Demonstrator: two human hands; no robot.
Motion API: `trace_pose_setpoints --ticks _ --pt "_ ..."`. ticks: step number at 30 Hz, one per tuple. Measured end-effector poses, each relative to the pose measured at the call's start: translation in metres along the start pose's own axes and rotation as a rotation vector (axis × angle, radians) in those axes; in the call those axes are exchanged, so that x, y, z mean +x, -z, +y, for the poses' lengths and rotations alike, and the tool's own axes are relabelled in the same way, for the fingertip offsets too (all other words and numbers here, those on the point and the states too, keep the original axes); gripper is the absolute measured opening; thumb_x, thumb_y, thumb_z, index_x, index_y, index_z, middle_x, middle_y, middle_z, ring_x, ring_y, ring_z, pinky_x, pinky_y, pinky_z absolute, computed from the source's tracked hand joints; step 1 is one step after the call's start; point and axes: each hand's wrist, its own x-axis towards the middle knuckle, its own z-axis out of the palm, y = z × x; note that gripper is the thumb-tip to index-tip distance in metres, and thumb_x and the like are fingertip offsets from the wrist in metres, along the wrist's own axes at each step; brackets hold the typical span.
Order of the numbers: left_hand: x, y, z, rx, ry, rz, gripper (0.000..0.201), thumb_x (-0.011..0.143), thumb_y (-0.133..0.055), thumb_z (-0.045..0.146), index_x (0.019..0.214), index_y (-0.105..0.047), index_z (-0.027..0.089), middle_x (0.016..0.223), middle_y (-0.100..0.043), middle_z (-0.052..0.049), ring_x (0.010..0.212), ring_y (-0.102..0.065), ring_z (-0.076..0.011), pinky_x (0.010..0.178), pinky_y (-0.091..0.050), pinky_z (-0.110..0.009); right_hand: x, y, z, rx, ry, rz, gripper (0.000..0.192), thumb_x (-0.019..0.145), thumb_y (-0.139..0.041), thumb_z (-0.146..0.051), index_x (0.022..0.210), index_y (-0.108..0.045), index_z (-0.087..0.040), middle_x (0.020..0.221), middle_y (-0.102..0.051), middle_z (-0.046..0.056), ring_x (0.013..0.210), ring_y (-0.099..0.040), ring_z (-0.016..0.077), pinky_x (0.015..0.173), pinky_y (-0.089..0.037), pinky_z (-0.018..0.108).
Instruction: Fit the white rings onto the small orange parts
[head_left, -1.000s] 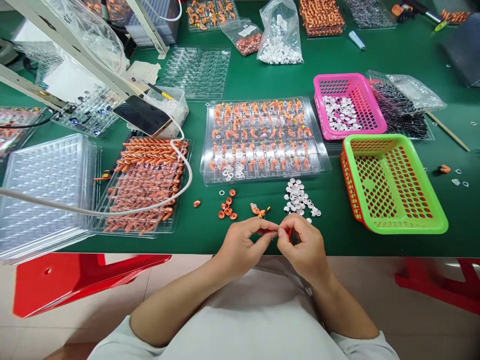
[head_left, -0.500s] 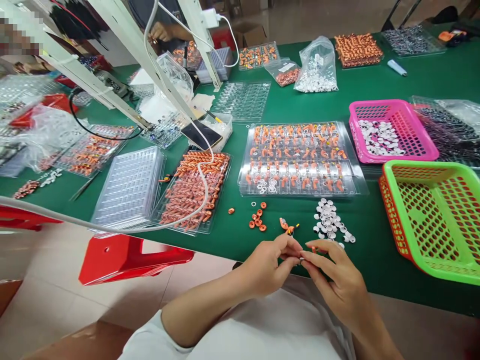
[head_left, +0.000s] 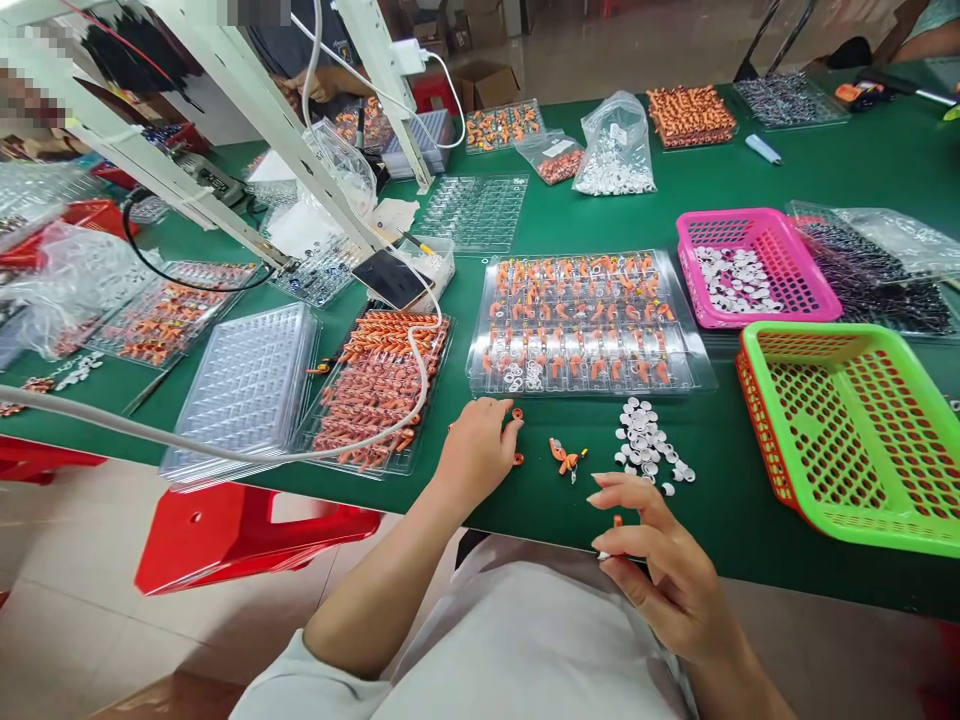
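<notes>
The left hand [head_left: 480, 445] lies on the green worktop [head_left: 735, 480], fingers bent down over the little orange rings [head_left: 517, 436]; it touches them, but whether it has pinched one yet cannot be told; the right hand [head_left: 660, 560] hangs at the near edge of the worktop, fingers half curled, thumb and finger tips pinched on a tiny part [head_left: 609, 545] that shows a bit of orange and white; between the two hands lies one small orange piece with a pin [head_left: 564, 457], and just to its right a heap of white round caps [head_left: 649, 445]; behind these sits the clear tray [head_left: 589, 318], most of its pockets filled with orange pieces, while the near left pockets hold only white rings, so it looks as if a good part of the tray is done and a few pockets are left; the tray of orange tubes [head_left: 379, 390] on the left looks full, and the stack of clear trays [head_left: 240, 390] beside it has nothing in it; the green basket [head_left: 855, 430] holds nothing, and the pink basket [head_left: 750, 265] has white caps in it; so many loose parts are waiting, and the work seems somewhere in the middle.
</notes>
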Motion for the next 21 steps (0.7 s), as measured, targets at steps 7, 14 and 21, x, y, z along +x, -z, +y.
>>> trace_pose_setpoints --ticks 7,14,21 --pt "0.005 -0.011 0.002 0.040 0.009 0.011 0.013 0.090 -0.055 0.020 0.095 -0.065 0.015 0.091 -0.067 -0.010 0.090 -0.063 -0.0255 0.079 -0.051 -0.037 -0.003 -0.006 0.002 0.084 0.008 0.072 0.022 0.088 -0.047 -0.005 0.098 -0.058 -0.020 0.102 -0.057 0.010 0.113 -0.051 0.0311 0.092 -0.044 0.052" --pt "0.008 -0.015 0.001 0.033 0.039 0.041 0.005 0.085 -0.058 0.019 0.085 -0.062 0.016 0.081 -0.067 -0.007 0.080 -0.063 -0.0233 0.069 -0.050 -0.034 0.000 -0.013 0.005 0.142 -0.010 0.128 0.019 0.089 -0.045 -0.005 0.095 -0.057 -0.019 0.098 -0.054 0.009 0.106 -0.053 0.0283 0.086 -0.045 0.049" --pt "0.000 -0.007 0.004 -0.045 0.017 0.105 0.009 0.088 -0.056 0.020 0.088 -0.064 0.016 0.086 -0.070 -0.007 0.085 -0.063 -0.0228 0.075 -0.049 -0.034 -0.005 -0.003 0.008 0.141 -0.041 0.249 0.017 0.090 -0.047 -0.006 0.094 -0.058 -0.019 0.097 -0.054 0.008 0.102 -0.054 0.0269 0.088 -0.044 0.050"
